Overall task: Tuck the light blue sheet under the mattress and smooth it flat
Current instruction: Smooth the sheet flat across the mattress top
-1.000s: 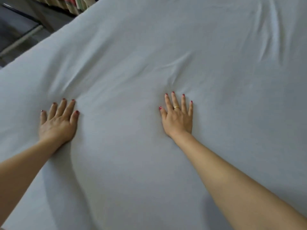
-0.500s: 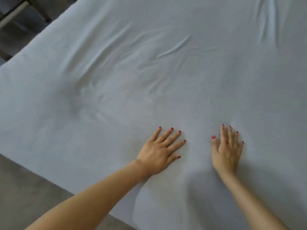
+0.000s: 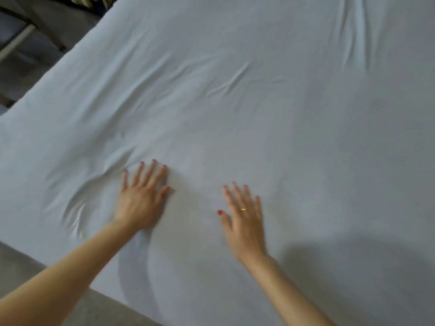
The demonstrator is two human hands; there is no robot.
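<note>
The light blue sheet (image 3: 270, 118) covers the mattress and fills most of the view. My left hand (image 3: 141, 198) lies flat on it near the front edge, palm down, fingers spread. A bunch of wrinkles fans out to the left of that hand. My right hand (image 3: 244, 220), with a gold ring, rests flat on the sheet a short way to the right, fingers apart. More creases run across the middle of the sheet and at the far right top. Neither hand holds any fabric.
The bed's near edge runs diagonally across the lower left, with grey floor (image 3: 28, 269) beyond it. At the upper left, past the far side of the bed, are dark floor and a metal frame (image 3: 30, 24).
Both hands slid from far apart toward each other and nearer the front edge; since half a second ago the left hand has pushed leftward, bunching wrinkles beside it. The view has shifted.
</note>
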